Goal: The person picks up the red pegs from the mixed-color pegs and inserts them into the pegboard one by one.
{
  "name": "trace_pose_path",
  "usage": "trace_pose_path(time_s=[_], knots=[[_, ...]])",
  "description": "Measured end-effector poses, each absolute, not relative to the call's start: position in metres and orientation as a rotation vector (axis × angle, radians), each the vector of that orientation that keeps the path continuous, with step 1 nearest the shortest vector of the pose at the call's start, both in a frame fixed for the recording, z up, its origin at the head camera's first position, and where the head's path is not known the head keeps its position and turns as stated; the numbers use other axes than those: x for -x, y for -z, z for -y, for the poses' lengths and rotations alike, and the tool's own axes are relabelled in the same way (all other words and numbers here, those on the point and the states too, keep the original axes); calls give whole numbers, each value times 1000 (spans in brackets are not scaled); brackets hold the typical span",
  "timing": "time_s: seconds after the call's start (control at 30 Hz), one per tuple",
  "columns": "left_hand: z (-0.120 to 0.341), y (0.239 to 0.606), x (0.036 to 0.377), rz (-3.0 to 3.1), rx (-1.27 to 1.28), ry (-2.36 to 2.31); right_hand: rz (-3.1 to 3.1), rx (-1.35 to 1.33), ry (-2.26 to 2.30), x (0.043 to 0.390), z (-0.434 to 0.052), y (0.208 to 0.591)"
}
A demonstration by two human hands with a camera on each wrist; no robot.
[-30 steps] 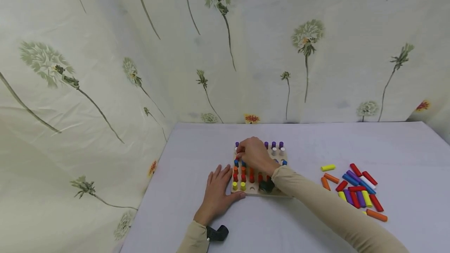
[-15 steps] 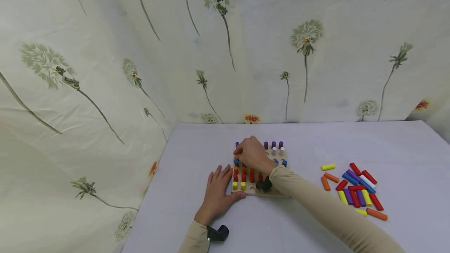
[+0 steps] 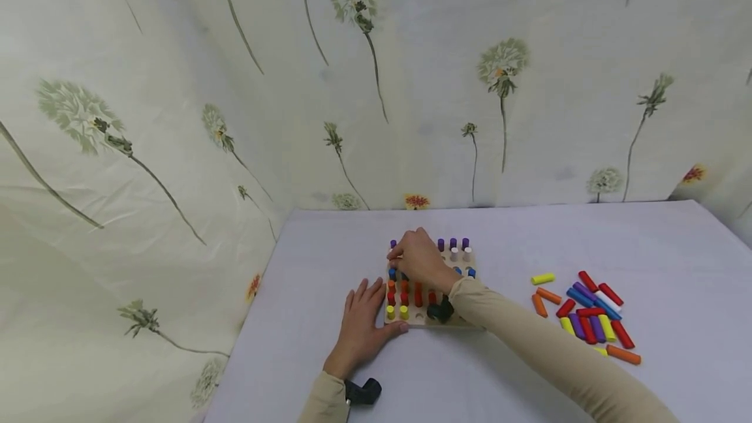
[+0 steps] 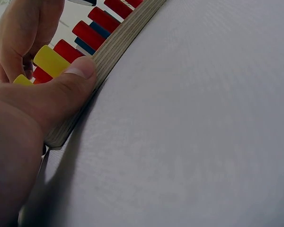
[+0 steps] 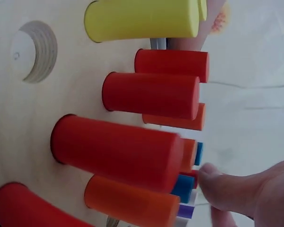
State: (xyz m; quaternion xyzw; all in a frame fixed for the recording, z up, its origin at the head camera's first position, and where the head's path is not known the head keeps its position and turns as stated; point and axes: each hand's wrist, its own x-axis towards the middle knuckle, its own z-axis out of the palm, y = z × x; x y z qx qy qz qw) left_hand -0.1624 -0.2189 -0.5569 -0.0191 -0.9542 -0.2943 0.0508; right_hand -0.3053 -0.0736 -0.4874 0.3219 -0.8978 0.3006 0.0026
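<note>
A wooden pegboard stands on the table with rows of coloured pegs upright in its holes. My left hand lies at its left side, fingers straight and spread. The left thumb rests on the board's front edge, near a yellow peg. My right hand reaches over the far left part of the board, fingers bent together. By the right thumb a bit of a red peg shows, seemingly pinched; the fingertips on its other side are hidden. Blue pegs stand close by.
Loose red, blue, purple, white, yellow and orange pegs lie in a heap on the table to the right. An uncovered hole shows in the board. A black wrist device hangs over the board's front. A flower-patterned cloth rises behind.
My right hand has shifted slightly to the left over the board, and the red that showed at its fingertips is hidden in the head view. My left hand stays put. The head view has turned slightly.
</note>
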Motion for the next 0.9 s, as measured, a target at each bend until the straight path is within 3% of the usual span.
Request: trace_pose_path(time_s=[0.33, 0.9], knots=[[219, 557, 162, 2889, 78, 904, 2735, -1075, -911, 300, 32, 446], [211, 558, 160, 2891, 43, 924, 3081, -810, -296, 308, -142, 401]])
